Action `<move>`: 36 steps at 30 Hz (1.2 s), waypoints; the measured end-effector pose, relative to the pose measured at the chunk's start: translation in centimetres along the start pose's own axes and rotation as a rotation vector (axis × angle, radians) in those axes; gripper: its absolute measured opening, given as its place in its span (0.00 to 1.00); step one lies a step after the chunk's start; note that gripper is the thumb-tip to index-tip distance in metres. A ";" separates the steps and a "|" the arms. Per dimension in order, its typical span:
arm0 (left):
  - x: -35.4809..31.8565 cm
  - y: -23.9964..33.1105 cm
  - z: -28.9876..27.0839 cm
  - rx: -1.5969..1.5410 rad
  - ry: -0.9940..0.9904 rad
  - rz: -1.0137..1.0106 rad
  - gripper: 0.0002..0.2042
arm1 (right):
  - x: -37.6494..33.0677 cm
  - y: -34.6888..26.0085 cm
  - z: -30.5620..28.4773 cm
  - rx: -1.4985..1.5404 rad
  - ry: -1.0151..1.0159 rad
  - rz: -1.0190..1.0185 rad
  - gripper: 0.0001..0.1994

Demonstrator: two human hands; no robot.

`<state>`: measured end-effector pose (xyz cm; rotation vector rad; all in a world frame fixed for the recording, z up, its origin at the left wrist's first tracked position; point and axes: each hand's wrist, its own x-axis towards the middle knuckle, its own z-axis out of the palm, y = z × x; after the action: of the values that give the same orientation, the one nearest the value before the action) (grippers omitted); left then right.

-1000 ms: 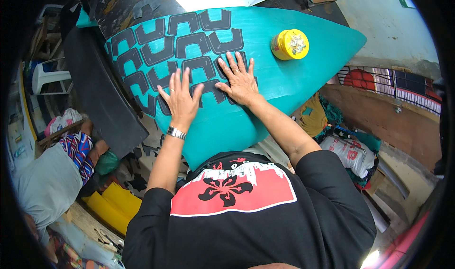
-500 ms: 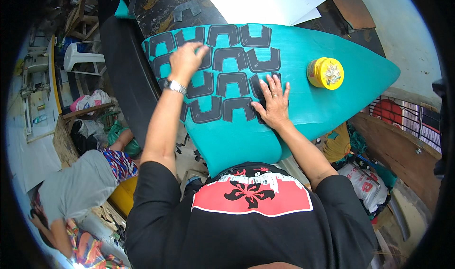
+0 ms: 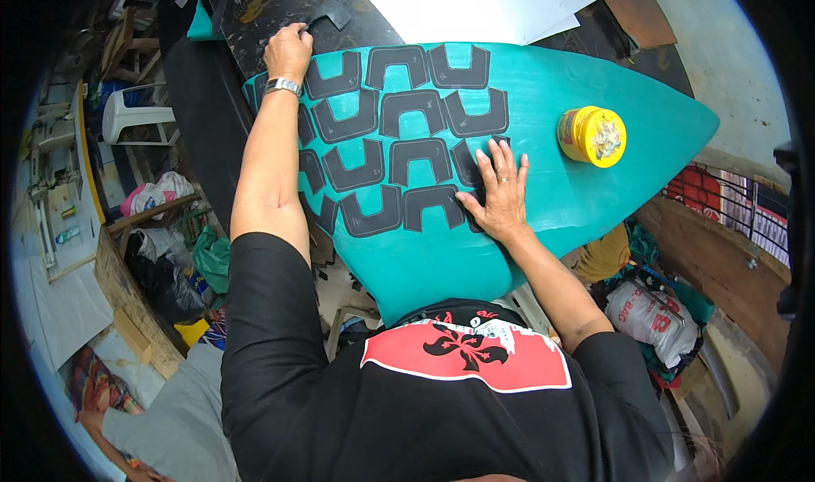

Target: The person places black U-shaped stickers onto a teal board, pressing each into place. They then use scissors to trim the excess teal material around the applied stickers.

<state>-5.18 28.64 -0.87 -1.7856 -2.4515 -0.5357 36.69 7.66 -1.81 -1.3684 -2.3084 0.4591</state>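
A teal sheet [image 3: 594,83] with a pointed right end lies in front of me, with rows of black U-shaped pieces [image 3: 413,113] laid on it. Past its far left edge, my left hand [image 3: 289,55] is closed, its fingertips at one end of a grey U-shaped piece [image 3: 333,15] that looks tilted above the dark tabletop. My right hand [image 3: 503,195] rests open, fingers spread, on the sheet and partly over the black pieces, hiding some of them. To its right stands a yellow tub [image 3: 592,136] with flaky residue on its lid.
White sheet material [image 3: 475,7] covers part of the dark tabletop [image 3: 272,7] at the back. A black roll-like bulk [image 3: 204,126] runs along the left. A white plastic chair [image 3: 132,117] and another person in grey [image 3: 174,414] are farther left. Bags [image 3: 649,321] sit at lower right.
My left hand has moved away from me and left, off the black pieces to the grey piece, which has tilted. My right hand stays on the sheet. The other person has shifted lower.
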 end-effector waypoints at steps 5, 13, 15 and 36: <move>-3.0 3.4 -4.3 -0.648 0.132 0.013 0.11 | -0.1 0.4 0.0 0.023 0.038 0.007 0.41; -20.0 14.3 -8.3 -1.790 -0.645 -0.305 0.10 | 1.2 -1.5 -2.0 0.967 0.466 0.360 0.42; -22.7 15.9 -8.1 -1.786 -0.731 -0.337 0.09 | 2.0 -0.7 -4.1 0.603 0.538 0.268 0.43; -24.8 20.0 -6.4 -1.668 -0.750 -0.450 0.13 | 6.5 14.2 -16.7 -0.264 0.290 0.722 0.59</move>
<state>20.57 9.38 3.70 -1.6992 -2.9812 -3.1460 52.96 21.10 6.94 -2.2291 -1.6319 0.1358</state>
